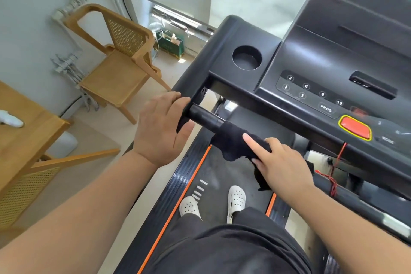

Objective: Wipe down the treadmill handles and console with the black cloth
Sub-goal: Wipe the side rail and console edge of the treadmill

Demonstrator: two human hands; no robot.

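Your right hand (pixel 283 163) presses the cloth (pixel 239 143) around the handle (pixel 205 118), index finger stretched flat along it, the other fingers curled over the fabric; a loose end hangs below your wrist. Your left hand (pixel 161 128) grips the handle's outer end, fingers wrapped over, thumb underneath. The console (pixel 322 69) sits just above, your shoes (pixel 236 199) on the belt (pixel 219 173).

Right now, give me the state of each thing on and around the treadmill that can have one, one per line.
Cloth: wrapped over the handle, pressed by the right hand.
Handle: bare near the left hand, covered further along.
Left hand: gripping the handle's end.
Right hand: closed on the cloth, index finger out.
Cup holder: empty.
Chair: unoccupied.
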